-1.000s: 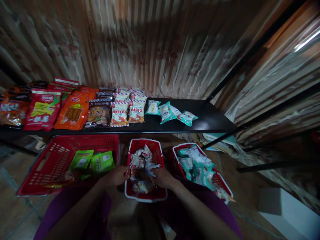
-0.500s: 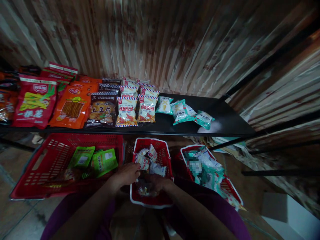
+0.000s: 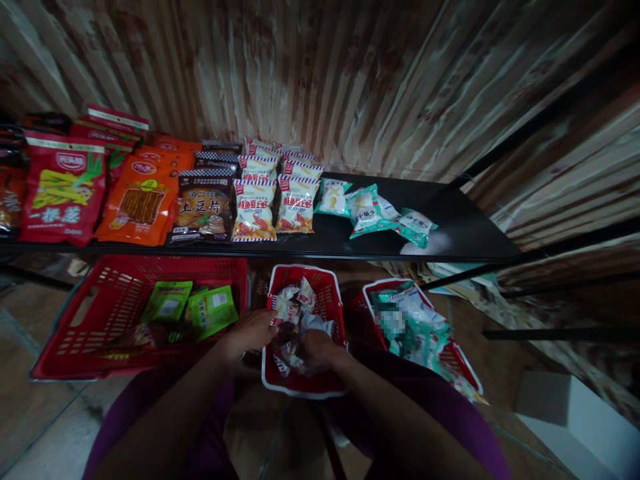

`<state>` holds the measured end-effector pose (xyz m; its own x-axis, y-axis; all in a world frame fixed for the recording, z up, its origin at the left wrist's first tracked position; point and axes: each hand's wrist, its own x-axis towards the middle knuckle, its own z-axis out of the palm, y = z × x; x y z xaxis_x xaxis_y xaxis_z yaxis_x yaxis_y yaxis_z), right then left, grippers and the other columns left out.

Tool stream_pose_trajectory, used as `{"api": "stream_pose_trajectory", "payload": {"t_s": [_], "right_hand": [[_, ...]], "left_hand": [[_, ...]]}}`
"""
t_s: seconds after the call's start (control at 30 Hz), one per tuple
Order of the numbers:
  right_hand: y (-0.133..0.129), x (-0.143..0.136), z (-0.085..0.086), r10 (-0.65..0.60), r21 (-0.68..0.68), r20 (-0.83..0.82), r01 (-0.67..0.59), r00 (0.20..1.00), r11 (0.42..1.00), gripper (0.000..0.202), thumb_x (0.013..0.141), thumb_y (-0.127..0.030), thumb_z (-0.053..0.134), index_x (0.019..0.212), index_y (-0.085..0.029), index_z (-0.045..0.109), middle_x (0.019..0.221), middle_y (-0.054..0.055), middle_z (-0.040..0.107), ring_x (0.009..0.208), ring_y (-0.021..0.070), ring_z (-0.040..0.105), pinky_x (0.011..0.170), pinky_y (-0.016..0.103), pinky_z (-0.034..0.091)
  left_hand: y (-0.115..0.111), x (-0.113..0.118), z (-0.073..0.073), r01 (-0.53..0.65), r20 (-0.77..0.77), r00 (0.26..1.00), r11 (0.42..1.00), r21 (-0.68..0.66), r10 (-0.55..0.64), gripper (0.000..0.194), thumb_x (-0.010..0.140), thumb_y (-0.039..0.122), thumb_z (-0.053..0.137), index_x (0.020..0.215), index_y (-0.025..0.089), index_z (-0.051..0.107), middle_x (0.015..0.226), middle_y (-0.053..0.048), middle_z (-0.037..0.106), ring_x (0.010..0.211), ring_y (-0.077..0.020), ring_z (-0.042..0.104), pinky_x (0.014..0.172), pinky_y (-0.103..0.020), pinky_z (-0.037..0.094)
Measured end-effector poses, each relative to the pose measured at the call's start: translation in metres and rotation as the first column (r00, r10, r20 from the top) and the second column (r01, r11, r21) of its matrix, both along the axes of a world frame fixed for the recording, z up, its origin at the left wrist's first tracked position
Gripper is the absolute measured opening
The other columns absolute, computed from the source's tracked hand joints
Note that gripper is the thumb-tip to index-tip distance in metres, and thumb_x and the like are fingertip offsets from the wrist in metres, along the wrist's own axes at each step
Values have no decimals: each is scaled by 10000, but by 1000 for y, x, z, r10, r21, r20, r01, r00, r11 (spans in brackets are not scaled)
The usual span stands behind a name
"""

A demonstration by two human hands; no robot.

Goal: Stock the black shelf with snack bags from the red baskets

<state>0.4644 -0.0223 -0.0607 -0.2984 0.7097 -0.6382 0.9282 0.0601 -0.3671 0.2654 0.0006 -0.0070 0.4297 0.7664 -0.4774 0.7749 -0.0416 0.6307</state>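
A small red basket [image 3: 329, 293] with a pale rim stands low between my knees, below the shelf. Inside it lie several small white snack bags [image 3: 307, 293] with red and blue print. My left hand [image 3: 255, 330] reaches over the basket's left rim; its fingertips are dark and lost against the bags, so its grip is unclear. Down in the basket, the fingers of my right hand [image 3: 317, 348] are curled over a snack bag [image 3: 293, 360] blurred by motion. Matching squid-and-shrimp snack bags [image 3: 254, 210] stand in two rows on the shelf above.
The black shelf [image 3: 340, 248] also bears red, orange and brown bags [image 3: 203, 207] at left and teal-and-white bags [image 3: 367, 210] at right. A large red basket [image 3: 65, 333] with green packets is at left. Another red basket [image 3: 367, 290] holds teal bags. A white box [image 3: 575, 407] lies at right.
The view has shifted slightly, raising the shelf and baskets in the picture. My left hand has edged up along the rim, and my right hand has shifted among the bags.
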Motion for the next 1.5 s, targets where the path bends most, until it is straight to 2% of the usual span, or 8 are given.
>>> {"api": "stream_pose_trajectory", "payload": {"t_s": [0.13,0.27,0.43,0.57,0.73,1.0,1.27,1.5], "right_hand": [[18,23,50,-128,-15,-211,128,969,992,187,724,-272,579,836,-169,689,790,56,713,733,206,653,658,282,480],[14,41,89,-434,-216,-562,382,704,899,343,709,-395,625,937,-142,669,899,49,708,814,215,645,771,347,492],[0,33,88,-703,-476,-634,553,323,684,456,590,-444,739,915,-133,666,835,60,712,796,219,658,822,386,482],[-2,23,80,-769,-555,-616,599,171,577,443,539,-455,774,813,-125,666,786,69,712,745,212,660,796,377,488],[-1,22,85,-773,-585,-621,583,125,564,405,545,-442,776,800,-146,671,779,59,716,751,205,662,793,356,491],[17,15,93,-797,-607,-601,612,64,507,543,519,-397,790,991,-183,629,851,43,707,732,194,657,701,319,498],[41,17,96,-748,-508,-629,617,210,601,455,485,-426,801,829,-156,674,751,10,689,668,133,607,682,274,456],[43,12,89,-744,-501,-642,632,188,592,353,463,-387,797,702,-152,684,639,-22,655,569,99,539,612,246,417]], "left_hand": [[5,3,3,-108,26,994,994,11,108,370,835,320,407,1131,188,586,1158,-106,632,1097,-239,560,951,-341,378],[5,9,6,-174,225,956,982,-73,186,472,887,453,279,1066,170,612,1104,-94,655,985,-208,610,830,-307,455],[-10,21,5,-234,533,670,829,-509,517,565,784,604,457,1077,152,629,1068,-91,678,960,-238,620,835,-360,466],[-20,27,6,-201,545,466,683,-702,697,585,737,583,565,1089,120,621,1021,-117,695,886,-244,656,854,-378,466],[-20,23,7,-125,555,402,644,-755,728,564,675,404,715,1152,137,576,1087,-122,673,958,-259,642,882,-386,462],[-15,14,5,-152,625,461,751,-643,629,507,687,379,709,1120,148,581,1105,-110,656,975,-258,623,872,-380,463],[-14,14,-5,-245,562,620,816,-523,547,532,687,457,684,1094,132,574,965,-82,688,865,-238,638,757,-322,496],[-14,21,-1,-213,587,624,835,-508,516,538,679,464,689,1092,140,574,1005,-86,678,875,-226,629,769,-313,491]]}}
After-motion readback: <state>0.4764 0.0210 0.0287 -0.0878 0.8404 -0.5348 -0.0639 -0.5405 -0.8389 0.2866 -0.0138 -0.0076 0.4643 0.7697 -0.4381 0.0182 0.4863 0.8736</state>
